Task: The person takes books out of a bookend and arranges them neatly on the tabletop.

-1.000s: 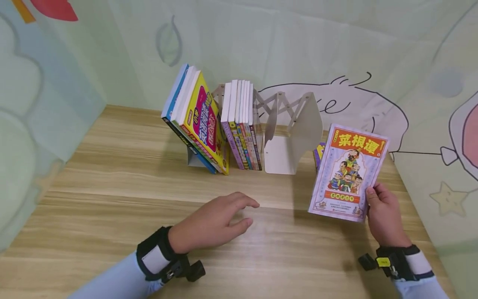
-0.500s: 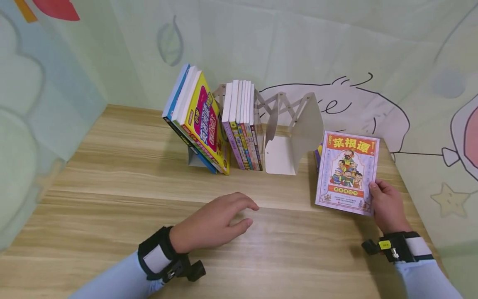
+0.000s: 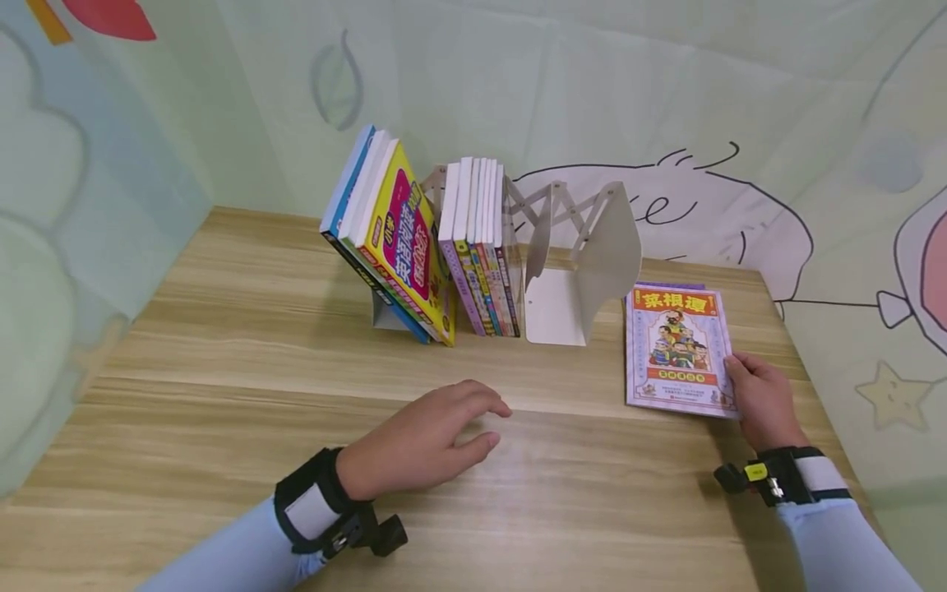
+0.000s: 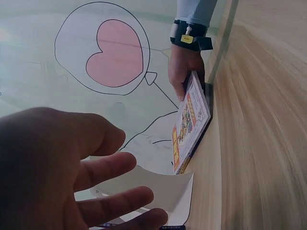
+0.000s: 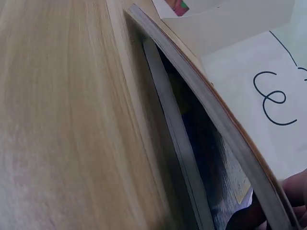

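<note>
A lilac comic book [image 3: 679, 349] with an orange title band is pinched at its right edge by my right hand [image 3: 765, 403]. It lies almost flat over another book, whose purple edge [image 3: 676, 286] peeks out behind it. In the right wrist view, the held book [image 5: 216, 120] slants above the lower book [image 5: 175, 129], with a gap between them at the hand's side. The thumb is on the cover and other fingers are underneath. My left hand [image 3: 422, 440] holds nothing, its fingers loosely bent and apart above the table's middle.
An expandable metal book stand [image 3: 555, 308] stands toward the back wall. Thin books [image 3: 481, 247] are upright in one section; larger books [image 3: 392, 238] lean left at its left end. The stand's right end plate [image 3: 610, 247] is close to the held book. Printed cloth walls enclose the wooden table [image 3: 222, 395].
My right hand has brought the lilac book down and slightly back, from raised and tilted to nearly flat over the lower book. My left hand has stayed in place.
</note>
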A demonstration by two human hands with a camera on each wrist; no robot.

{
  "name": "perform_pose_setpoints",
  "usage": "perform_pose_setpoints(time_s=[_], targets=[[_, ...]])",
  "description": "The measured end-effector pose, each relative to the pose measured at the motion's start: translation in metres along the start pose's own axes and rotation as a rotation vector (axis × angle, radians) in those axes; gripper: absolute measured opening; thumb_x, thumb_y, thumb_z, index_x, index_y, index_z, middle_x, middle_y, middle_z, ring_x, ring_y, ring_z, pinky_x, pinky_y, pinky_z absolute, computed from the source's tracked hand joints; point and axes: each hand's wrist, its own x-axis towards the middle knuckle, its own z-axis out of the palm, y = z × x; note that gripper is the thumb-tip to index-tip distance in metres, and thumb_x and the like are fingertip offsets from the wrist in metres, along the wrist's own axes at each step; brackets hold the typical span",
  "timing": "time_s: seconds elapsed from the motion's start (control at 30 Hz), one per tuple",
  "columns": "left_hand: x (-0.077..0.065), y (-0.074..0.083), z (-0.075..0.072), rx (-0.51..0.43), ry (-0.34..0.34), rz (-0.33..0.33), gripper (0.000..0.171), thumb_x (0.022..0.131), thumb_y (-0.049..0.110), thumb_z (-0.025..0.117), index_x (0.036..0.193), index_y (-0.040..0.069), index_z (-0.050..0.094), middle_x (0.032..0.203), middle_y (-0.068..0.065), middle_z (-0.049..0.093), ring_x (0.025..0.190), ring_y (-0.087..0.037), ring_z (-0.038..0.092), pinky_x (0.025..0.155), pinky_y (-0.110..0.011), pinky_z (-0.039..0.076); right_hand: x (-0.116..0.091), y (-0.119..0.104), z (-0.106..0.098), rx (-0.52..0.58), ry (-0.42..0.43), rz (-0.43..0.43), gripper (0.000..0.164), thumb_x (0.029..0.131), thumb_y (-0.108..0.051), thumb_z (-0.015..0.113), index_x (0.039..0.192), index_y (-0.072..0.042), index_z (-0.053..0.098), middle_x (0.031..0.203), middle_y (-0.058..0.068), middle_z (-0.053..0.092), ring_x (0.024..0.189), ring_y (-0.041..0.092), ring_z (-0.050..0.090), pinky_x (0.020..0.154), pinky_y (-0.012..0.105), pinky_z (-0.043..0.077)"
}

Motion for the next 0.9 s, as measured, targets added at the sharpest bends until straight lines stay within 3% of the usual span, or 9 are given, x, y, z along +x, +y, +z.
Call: perform_pose_setpoints(time_s=[0.2, 0.37, 0.43, 0.57, 0.77, 0.9], targets=[[0.000, -0.001, 0.002, -0.016, -0.012, -0.008, 0.034, 0.103, 0.032, 0.055, 0.133, 0.017, 0.061, 0.137, 0.003, 0.057, 0.130, -0.013, 0.051, 0.111, -0.039, 0.044, 0.001, 0.002, 0.000, -0.065, 0.016, -0.052, 0.070, 0.101, -0.047, 0.050, 0.159, -0.014, 0.028, 0.147, 0.019, 0.042, 0.107, 0.019, 0.053, 0.070, 0.019, 0.051], [0.000, -0.003, 0.003, -0.006, -0.004, 0.002, 0.034, 0.103, 0.033, 0.055, 0.133, 0.017, 0.061, 0.137, 0.003, 0.057, 0.130, -0.012, 0.052, 0.110, -0.038, 0.045, 0.003, 0.006, 0.000, -0.212, -0.041, -0.154, 0.078, 0.099, -0.041, 0.058, 0.161, -0.012, 0.019, 0.154, 0.030, 0.034, 0.128, 0.039, 0.044, 0.096, 0.046, 0.050], [-0.001, -0.003, 0.003, -0.007, -0.006, 0.002, 0.035, 0.103, 0.033, 0.055, 0.133, 0.018, 0.061, 0.137, 0.003, 0.057, 0.130, -0.013, 0.052, 0.110, -0.039, 0.045, 0.003, 0.008, 0.001, -0.254, -0.032, -0.199, 0.077, 0.100, -0.039, 0.058, 0.160, -0.008, 0.021, 0.152, 0.032, 0.036, 0.128, 0.042, 0.043, 0.100, 0.054, 0.046], [-0.001, -0.003, 0.003, -0.006, -0.014, -0.006, 0.035, 0.103, 0.034, 0.055, 0.133, 0.018, 0.061, 0.139, 0.001, 0.056, 0.131, -0.015, 0.052, 0.110, -0.040, 0.045, 0.002, 0.010, 0.005, -0.317, 0.024, -0.236, 0.071, 0.100, -0.034, 0.059, 0.156, -0.002, 0.029, 0.145, 0.031, 0.043, 0.124, 0.042, 0.045, 0.094, 0.051, 0.046], [-0.002, -0.005, 0.005, 0.012, -0.033, -0.026, 0.036, 0.103, 0.036, 0.054, 0.134, 0.019, 0.062, 0.142, -0.001, 0.054, 0.132, -0.018, 0.051, 0.111, -0.043, 0.044, 0.003, 0.010, 0.007, -0.367, 0.074, -0.221, 0.062, 0.101, -0.035, 0.057, 0.149, 0.001, 0.043, 0.147, 0.031, 0.042, 0.121, 0.044, 0.044, 0.094, 0.055, 0.045], [-0.002, -0.006, 0.006, 0.017, -0.040, -0.023, 0.033, 0.102, 0.027, 0.054, 0.132, 0.018, 0.063, 0.142, -0.001, 0.054, 0.130, -0.018, 0.052, 0.111, -0.042, 0.045, 0.004, 0.010, 0.008, -0.394, 0.076, -0.204, 0.058, 0.101, -0.036, 0.057, 0.145, 0.001, 0.048, 0.149, 0.030, 0.041, 0.123, 0.044, 0.042, 0.098, 0.058, 0.044]])
